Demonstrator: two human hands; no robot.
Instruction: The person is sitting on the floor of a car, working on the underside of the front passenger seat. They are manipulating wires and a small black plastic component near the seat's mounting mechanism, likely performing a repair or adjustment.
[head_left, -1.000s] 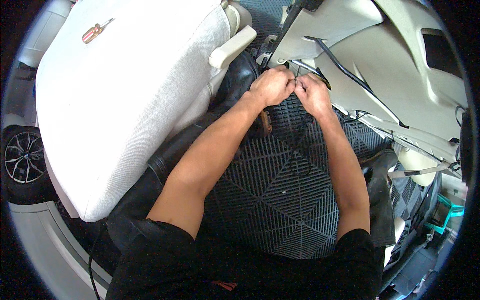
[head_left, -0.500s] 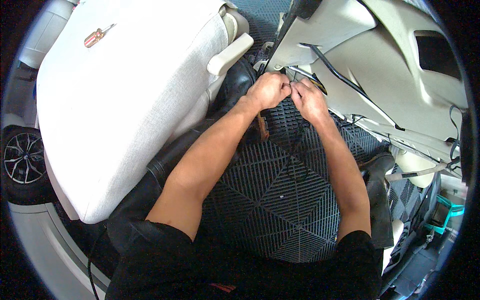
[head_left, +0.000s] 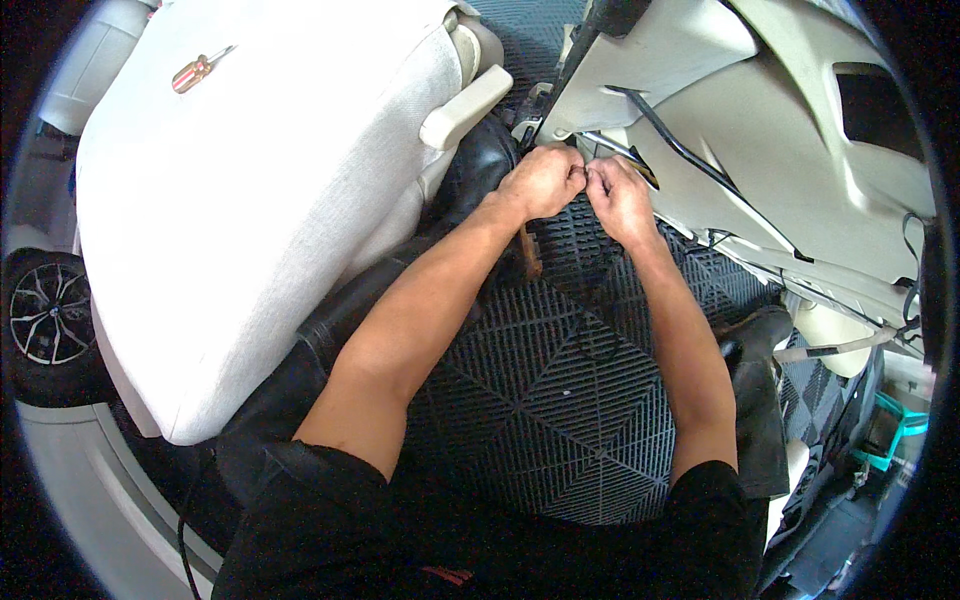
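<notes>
My left hand (head_left: 545,182) and my right hand (head_left: 620,198) meet at the fingertips, both closed. Something small and dark sits pinched between them, too small to make out. They are held over the dark grid floor tiles (head_left: 560,370), beside the lower edge of a beige trim panel (head_left: 700,130). A black cable (head_left: 680,150) runs across that panel, with a thin rod and a dark slot just past my right hand. To the left of my left hand is a light seat armrest (head_left: 466,108).
A white cloth-covered seat (head_left: 250,200) fills the left side, with a screwdriver (head_left: 200,70) lying on top. A car wheel (head_left: 50,312) stands at the far left. Further right are a wrapped wire bundle (head_left: 840,350) and a turquoise frame (head_left: 900,430).
My fingertips have shifted slightly against each other, and the right hand's fingers are a little more curled. The whole view has moved a touch; the seat and screwdriver stay put.
</notes>
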